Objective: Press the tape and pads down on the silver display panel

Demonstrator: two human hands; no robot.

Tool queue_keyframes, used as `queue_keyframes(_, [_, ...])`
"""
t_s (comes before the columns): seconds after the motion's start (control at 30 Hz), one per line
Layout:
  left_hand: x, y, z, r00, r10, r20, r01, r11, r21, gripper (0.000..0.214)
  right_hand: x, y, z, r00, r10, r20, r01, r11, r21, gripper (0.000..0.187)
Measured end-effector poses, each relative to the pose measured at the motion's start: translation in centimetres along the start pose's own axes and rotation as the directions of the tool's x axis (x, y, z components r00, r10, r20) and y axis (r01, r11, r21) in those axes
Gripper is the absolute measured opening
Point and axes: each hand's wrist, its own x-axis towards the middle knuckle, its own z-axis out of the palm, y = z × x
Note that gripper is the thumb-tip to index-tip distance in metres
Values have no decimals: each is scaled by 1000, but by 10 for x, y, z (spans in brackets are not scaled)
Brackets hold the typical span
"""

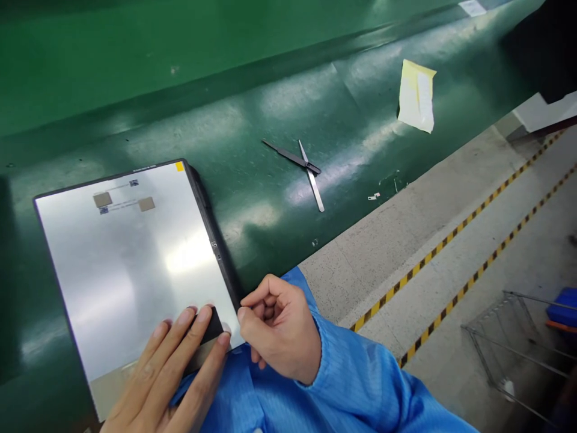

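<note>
A flat silver panel (pixel 130 264) with a dark frame lies on the green belt (pixel 279 108) at the lower left. My left hand (pixel 166 373) lies flat on its near corner, fingers stretched out and pressing a dark strip (pixel 211 328) against the metal. My right hand (pixel 277 325), in a blue sleeve, is curled at the panel's near right corner, thumb and forefinger pinched together by the edge; what they hold is too small to make out. Small labels and a yellow tab (pixel 180 166) sit near the panel's far edge.
Two tweezers (pixel 302 165) lie crossed on the belt beyond the panel. A yellow-white peeled sheet (pixel 417 96) lies further right. Grey floor with yellow-black stripes (pixel 451 240) runs along the belt's edge, with a wire rack (pixel 509 349) at lower right.
</note>
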Motion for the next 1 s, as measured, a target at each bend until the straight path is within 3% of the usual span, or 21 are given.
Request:
queue_keyframes(0.3, [4, 4, 2, 997, -59, -54, 58, 998, -7, 69, 0, 1, 0, 1000, -10, -1, 10, 1000, 17, 22])
queue_keyframes(0.5, [-1, -2, 1, 1000, 0, 7, 0, 1000, 1, 65, -1, -2, 2, 1000, -3, -22, 3, 1000, -11, 20])
queue_keyframes(0.87, [5, 6, 4, 995, -75, -62, 74, 997, -19, 67, 0, 0, 0, 1000, 3, -5, -3, 1000, -16, 27])
queue_keyframes(1.0, [3, 2, 1, 999, -27, -32, 27, 1000, 0, 63, 0, -1, 2, 999, 12, -30, -13, 1000, -27, 23])
